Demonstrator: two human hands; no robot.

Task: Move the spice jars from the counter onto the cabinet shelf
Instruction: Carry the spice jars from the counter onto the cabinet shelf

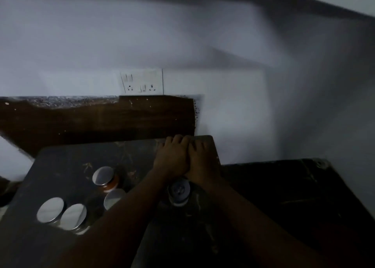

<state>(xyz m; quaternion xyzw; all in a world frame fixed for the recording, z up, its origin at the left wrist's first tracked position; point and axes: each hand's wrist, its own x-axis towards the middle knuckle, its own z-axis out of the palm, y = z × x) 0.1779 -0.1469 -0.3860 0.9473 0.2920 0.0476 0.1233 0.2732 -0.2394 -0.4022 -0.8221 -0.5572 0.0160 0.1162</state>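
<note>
Resting flat side by side on the counter [60, 166], left hand [171, 160] and right hand [203, 162], fingers spread, gripping nothing, upright jar [179, 190] behind the wrists, no label readable.

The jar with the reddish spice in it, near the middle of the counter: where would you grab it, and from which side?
Grip the reddish jar around its body just below the silver lid, coming from above and the far-left side. It stands upright with bare counter there, while another jar crowds its near side. The left hand looks closest. Blur hides finer detail.
</note>
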